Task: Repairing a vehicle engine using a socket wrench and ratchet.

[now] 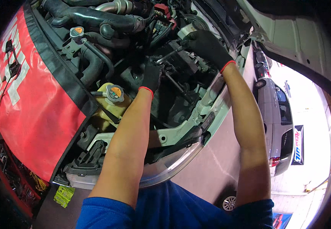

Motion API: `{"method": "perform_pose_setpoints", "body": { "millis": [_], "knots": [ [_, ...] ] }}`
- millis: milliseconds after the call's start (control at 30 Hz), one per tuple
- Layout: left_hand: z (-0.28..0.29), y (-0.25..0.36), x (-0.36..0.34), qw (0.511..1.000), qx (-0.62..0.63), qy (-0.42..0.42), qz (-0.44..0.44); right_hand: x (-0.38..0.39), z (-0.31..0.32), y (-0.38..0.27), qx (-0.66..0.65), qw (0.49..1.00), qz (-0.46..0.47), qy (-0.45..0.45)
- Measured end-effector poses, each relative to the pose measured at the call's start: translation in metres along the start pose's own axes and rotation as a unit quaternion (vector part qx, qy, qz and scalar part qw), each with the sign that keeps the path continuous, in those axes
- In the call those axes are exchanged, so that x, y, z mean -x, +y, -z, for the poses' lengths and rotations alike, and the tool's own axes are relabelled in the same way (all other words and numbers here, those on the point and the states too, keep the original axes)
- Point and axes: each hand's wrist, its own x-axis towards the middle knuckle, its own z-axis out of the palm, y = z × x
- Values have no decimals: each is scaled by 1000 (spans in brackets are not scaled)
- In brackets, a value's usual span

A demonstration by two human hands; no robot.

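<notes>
Two hands in frame, both in dark gloves with red cuffs. Right hand (207, 47): fingers wrapped around the near-side end of one metal hand tool (169, 55), looks like a ratchet or wrench. Left hand (152, 74): at the tool's other end, low in the engine bay; dark glove on dark parts, so can't tell if those fingers pinch it or only rest there. Tool sits tilted between the hands, above one black box (186, 64).

Around it: two silver caps with orange labels, one upper cap (77, 32) by the hoses, one lower cap (114, 92) on a yellowish reservoir (105, 108). One white reservoir (187, 30) just beside the right hand. One red cover (39, 114) with black edging draped on the left. One clear headlamp (169, 170) below the forearms. On the floor, one yellow-green item (63, 195). Far right, one silver van (274, 110), parked.
</notes>
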Motion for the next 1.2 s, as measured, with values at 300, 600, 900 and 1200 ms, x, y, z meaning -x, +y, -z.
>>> {"method": "perform_pose_setpoints", "body": {
  "millis": [300, 600, 900, 1200],
  "knots": [
    [-45, 28, 11, 960, 247, -34, 125, 22, 14, 0, 99, 995, 26, -17],
    [-26, 1, -25, 964, 236, 7, 123, 10, 16, -57, 263, 958, 107, -28],
    [-42, 16, -8, 954, 250, 56, 157, 1, -14, -56, 285, 949, 135, -31],
    [-15, 0, -15, 967, 243, 34, 74, -5, -21, 32, 333, 922, 176, -92]
  ]
}}
